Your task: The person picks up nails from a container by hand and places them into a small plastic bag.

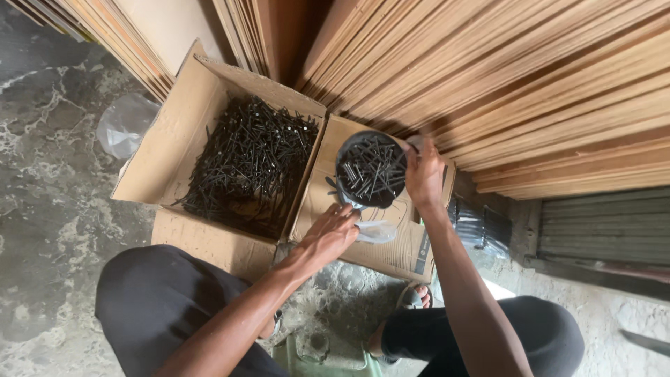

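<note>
Head view: the right hand (423, 171) is clamped on the rim of a round dark container (371, 169) filled with black nails (373, 171), holding it above a cardboard flap (391, 241). Just below the container, the left hand (329, 234) has its fingers together on a clear plastic bag (377, 231), pinching its edge against the flap. To the left of both hands sits an open cardboard box (174, 146) heaped with more loose nails (251, 160). Beyond the hands, stacked wooden boards (530, 84) lean over the concrete floor (49, 209).
</note>
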